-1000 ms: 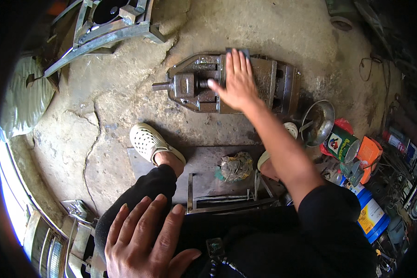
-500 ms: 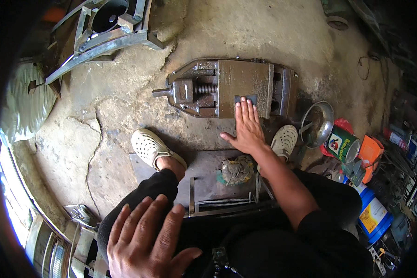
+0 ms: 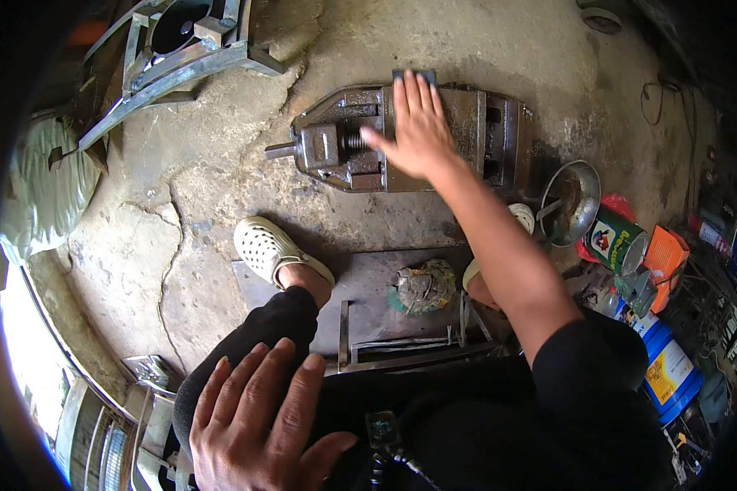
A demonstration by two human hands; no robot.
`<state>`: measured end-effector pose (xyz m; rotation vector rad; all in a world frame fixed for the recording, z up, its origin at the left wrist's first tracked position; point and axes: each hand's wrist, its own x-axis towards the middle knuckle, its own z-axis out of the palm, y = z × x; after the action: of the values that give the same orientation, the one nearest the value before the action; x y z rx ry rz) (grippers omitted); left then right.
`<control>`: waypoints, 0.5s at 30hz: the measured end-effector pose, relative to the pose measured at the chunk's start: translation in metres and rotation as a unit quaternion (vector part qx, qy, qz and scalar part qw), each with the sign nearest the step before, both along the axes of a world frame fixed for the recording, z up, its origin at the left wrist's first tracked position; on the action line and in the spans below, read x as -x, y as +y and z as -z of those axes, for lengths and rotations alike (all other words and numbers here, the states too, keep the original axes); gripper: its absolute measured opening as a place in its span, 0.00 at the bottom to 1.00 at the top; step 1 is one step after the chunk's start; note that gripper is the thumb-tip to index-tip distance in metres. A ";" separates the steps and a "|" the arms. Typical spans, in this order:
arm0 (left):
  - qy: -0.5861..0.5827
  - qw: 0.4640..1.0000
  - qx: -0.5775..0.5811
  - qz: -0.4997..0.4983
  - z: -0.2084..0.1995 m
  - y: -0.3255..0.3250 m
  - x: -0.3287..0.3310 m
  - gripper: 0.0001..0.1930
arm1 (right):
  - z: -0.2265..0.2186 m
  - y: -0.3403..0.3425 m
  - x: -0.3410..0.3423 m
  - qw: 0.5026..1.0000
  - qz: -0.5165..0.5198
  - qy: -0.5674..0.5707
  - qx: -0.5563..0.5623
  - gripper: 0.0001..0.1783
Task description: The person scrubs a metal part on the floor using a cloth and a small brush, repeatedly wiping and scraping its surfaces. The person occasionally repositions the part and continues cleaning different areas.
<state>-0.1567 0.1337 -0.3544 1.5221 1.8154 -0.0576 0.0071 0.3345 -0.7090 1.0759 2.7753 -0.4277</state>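
On the floor ahead lies a big steel machine vise (image 3: pixel 458 139), wet and brownish, with its screw and square-ended shaft toward the left. My right hand (image 3: pixel 422 135) reaches over its flat top plate, fingers stretched out, thumb spread toward the screw. Under those fingertips, at the plate's far edge, is a small dark sheet that looks like sandpaper (image 3: pixel 400 74); the hand presses it flat rather than gripping it. My left hand (image 3: pixel 258 417) rests on my left leg with its fingers spread, nothing in it.
A metal bowl (image 3: pixel 591 196) stands right of the vise, beside a green can (image 3: pixel 614 239) and a blue bucket (image 3: pixel 675 372). A bundled rag (image 3: pixel 426 288) lies on a metal sheet (image 3: pixel 364 278) between my feet. A welded steel frame (image 3: pixel 184 78) stands far left.
My right hand has slid away from me across the vise's top, taking the dark sheet from the near edge to the far edge. My left hand stays on my leg.
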 end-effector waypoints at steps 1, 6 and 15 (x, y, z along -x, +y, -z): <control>-0.006 1.000 0.000 -0.011 0.000 0.000 -0.001 0.41 | 0.001 0.006 0.009 0.999 0.029 0.027 0.006 0.65; -0.021 0.999 -0.014 -0.036 0.001 -0.002 0.004 0.41 | -0.009 -0.055 -0.034 0.996 -0.045 -0.052 0.050 0.67; -0.004 0.999 -0.001 -0.050 0.000 -0.008 0.007 0.41 | -0.002 -0.061 -0.022 0.997 -0.034 -0.042 0.061 0.69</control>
<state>-0.1639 0.1255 -0.3544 1.4280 1.8820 -0.0014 0.0292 0.2736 -0.7070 0.9474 2.6638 -0.5235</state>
